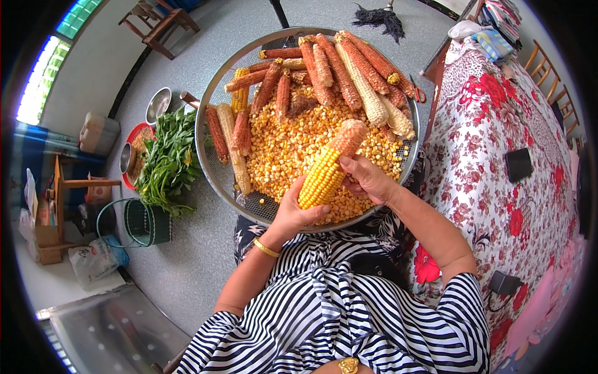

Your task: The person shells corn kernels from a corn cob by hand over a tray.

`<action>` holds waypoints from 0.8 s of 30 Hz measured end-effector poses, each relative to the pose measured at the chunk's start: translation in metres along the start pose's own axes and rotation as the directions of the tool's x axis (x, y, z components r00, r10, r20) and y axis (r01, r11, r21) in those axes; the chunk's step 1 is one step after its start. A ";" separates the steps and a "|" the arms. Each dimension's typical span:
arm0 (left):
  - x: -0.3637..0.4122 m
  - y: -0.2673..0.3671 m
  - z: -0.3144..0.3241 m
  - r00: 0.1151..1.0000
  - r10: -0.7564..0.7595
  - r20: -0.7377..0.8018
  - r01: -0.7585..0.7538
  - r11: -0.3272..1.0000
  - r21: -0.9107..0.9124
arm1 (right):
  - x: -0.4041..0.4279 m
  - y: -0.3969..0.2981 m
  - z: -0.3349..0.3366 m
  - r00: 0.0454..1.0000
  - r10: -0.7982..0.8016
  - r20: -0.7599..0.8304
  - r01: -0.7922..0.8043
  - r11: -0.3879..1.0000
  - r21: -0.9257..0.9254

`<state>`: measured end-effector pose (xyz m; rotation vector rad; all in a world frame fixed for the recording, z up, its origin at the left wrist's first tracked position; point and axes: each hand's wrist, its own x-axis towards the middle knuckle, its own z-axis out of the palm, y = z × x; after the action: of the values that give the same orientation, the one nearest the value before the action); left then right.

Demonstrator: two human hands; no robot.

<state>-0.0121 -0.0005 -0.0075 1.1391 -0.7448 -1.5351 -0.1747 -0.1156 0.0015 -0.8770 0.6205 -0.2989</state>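
An ear of corn [321,180] lies slanted between both hands, its lower part covered in yellow kernels and its upper end bare and reddish. My left hand [297,205] grips the kernel-covered lower end. At the ear's right side, my right hand [364,180] holds it with the thumb at the edge of the bare part. Beneath is a round metal mesh sieve [202,154] resting over the lap, holding loose corn kernels [289,135]. Stripped red cobs [343,75] and paler cobs [366,89] lie along its far and left sides.
Leafy greens [170,154], a green basket [147,224] and metal bowls [159,105] stand on the floor at left. A bed with a floral cover [460,187] adjoins on the right, bearing a phone [518,165]. Red-handled scissors [420,96] lie by the sieve's right rim.
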 end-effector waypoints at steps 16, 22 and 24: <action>0.003 -0.006 0.000 0.995 0.093 0.019 -0.095 0.989 0.112 | -0.005 -0.009 0.009 1.000 -0.018 0.001 0.018 1.000 -0.025; 0.000 -0.003 0.001 0.999 0.047 0.012 -0.048 0.998 0.033 | -0.004 -0.009 0.007 1.000 -0.018 0.004 0.018 0.998 -0.054; -0.001 0.000 -0.001 1.000 0.012 0.018 -0.012 1.000 0.009 | -0.001 -0.005 -0.001 1.000 -0.005 0.006 0.006 0.998 -0.063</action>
<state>-0.0113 0.0002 -0.0071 1.1267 -0.7699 -1.5349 -0.1760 -0.1186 0.0052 -0.9402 0.6247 -0.2827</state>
